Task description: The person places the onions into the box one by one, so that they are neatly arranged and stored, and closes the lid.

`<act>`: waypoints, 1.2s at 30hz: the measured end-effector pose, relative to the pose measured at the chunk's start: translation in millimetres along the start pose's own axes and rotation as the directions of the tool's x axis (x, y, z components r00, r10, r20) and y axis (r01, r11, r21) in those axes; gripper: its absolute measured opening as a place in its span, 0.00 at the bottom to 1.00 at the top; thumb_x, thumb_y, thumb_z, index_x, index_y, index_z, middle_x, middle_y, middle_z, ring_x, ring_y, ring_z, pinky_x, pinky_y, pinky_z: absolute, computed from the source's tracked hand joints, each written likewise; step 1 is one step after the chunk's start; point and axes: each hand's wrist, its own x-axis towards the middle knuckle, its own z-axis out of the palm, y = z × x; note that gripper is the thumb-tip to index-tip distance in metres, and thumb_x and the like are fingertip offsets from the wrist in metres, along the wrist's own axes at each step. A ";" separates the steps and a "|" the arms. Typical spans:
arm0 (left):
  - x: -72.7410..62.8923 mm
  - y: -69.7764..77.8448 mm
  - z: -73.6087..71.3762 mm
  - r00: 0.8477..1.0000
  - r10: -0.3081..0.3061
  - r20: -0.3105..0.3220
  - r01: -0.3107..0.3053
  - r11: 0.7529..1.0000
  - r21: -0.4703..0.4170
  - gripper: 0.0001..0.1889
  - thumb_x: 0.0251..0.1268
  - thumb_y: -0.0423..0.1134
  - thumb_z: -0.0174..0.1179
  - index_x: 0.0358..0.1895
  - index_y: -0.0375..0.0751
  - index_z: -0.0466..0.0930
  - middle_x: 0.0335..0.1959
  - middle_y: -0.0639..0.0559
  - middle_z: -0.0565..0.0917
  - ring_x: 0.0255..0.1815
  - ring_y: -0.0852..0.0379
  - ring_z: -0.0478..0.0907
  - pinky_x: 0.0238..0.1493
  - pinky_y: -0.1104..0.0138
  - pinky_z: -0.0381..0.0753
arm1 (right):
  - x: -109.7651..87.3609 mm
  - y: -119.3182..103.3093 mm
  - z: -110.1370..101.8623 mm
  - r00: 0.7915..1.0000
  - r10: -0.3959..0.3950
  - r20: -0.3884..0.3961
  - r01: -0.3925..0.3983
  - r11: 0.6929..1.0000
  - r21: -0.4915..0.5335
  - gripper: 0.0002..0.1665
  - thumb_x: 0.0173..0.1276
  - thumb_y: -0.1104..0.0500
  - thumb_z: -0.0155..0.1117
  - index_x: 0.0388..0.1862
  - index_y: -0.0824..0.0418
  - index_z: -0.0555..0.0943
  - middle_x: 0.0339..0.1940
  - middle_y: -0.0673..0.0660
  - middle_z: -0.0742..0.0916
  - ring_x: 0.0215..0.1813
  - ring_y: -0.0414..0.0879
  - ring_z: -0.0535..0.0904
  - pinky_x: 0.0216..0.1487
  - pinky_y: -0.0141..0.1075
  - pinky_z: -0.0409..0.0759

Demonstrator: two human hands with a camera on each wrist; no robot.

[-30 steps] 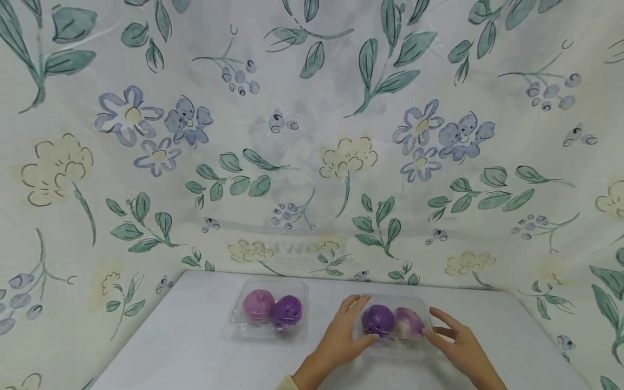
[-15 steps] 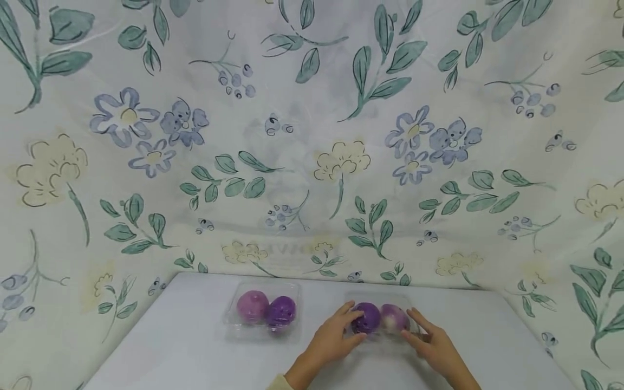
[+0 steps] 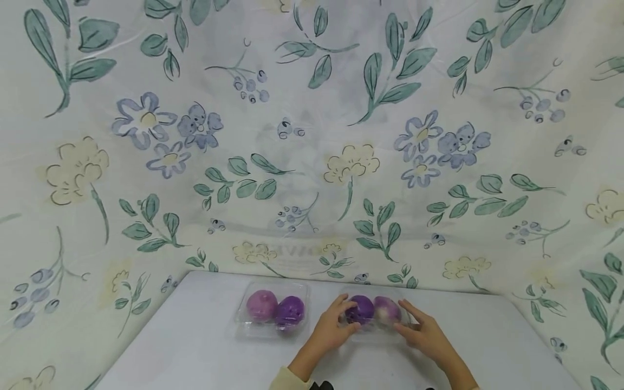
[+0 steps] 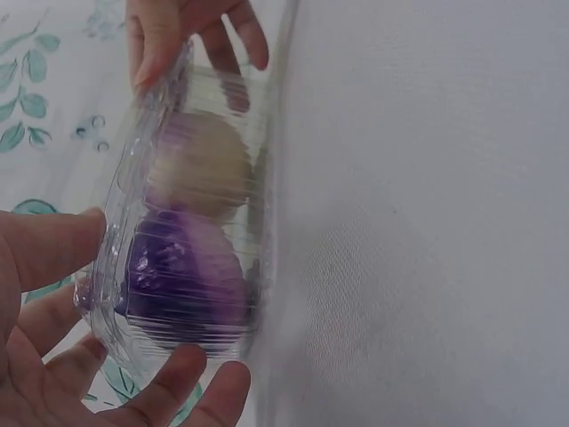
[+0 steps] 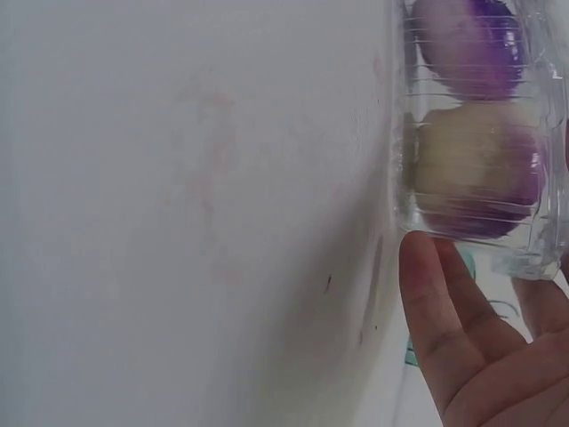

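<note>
A clear plastic clamshell box [image 3: 372, 337] is on the right of the white table, a dark purple round vegetable [image 3: 362, 310] and a paler purple-and-white one [image 3: 388, 311] inside it. My left hand [image 3: 332, 328] grips the box's left end, thumb at the near side and fingers reaching round. At the opposite end my right hand [image 3: 427, 335] holds it, thumb low in front. The left wrist view shows the lid down over the vegetables, with my left thumb [image 4: 53, 245] at the rim. In the right wrist view, my right fingers [image 5: 427, 285] touch a lower corner.
A second clear plastic box [image 3: 253, 331] stands to the left on the white table [image 3: 195, 346], holding a pink round vegetable [image 3: 261, 306] and a dark purple one [image 3: 290, 311]. Behind the table hangs a floral curtain [image 3: 302, 206].
Both hands have closed in on the right-hand box, and it has shifted left and slightly away, nearer the other box. The left-hand box keeps its place; the head view has swayed a little.
</note>
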 end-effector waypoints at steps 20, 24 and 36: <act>10.3 -1.8 -9.5 0.999 -0.031 0.028 0.031 0.999 0.028 0.24 0.61 0.33 0.62 0.61 0.33 0.74 0.73 0.28 0.62 0.73 0.29 0.62 0.69 0.38 0.63 | 15.2 -6.8 7.9 0.997 -0.079 -0.005 0.079 0.993 -0.084 0.43 0.64 0.55 0.71 0.74 0.64 0.65 0.79 0.69 0.60 0.64 0.70 0.76 0.57 0.51 0.82; 9.8 -1.1 -12.1 0.998 -0.049 0.038 0.047 0.997 0.064 0.28 0.61 0.33 0.63 0.66 0.32 0.71 0.74 0.27 0.61 0.73 0.28 0.62 0.69 0.38 0.62 | 18.2 -8.5 7.4 0.994 -0.107 -0.003 0.105 0.980 -0.170 0.41 0.64 0.53 0.71 0.73 0.65 0.68 0.77 0.70 0.64 0.68 0.74 0.70 0.67 0.62 0.70; -5.5 46.1 -64.0 0.996 -0.029 0.083 0.006 0.964 0.266 0.35 0.65 0.47 0.63 0.72 0.37 0.64 0.71 0.26 0.63 0.68 0.28 0.67 0.59 0.36 0.73 | 7.1 -25.1 -24.5 0.994 -0.105 0.023 0.106 0.918 -0.381 0.45 0.65 0.42 0.68 0.73 0.64 0.67 0.76 0.72 0.63 0.75 0.73 0.59 0.68 0.68 0.63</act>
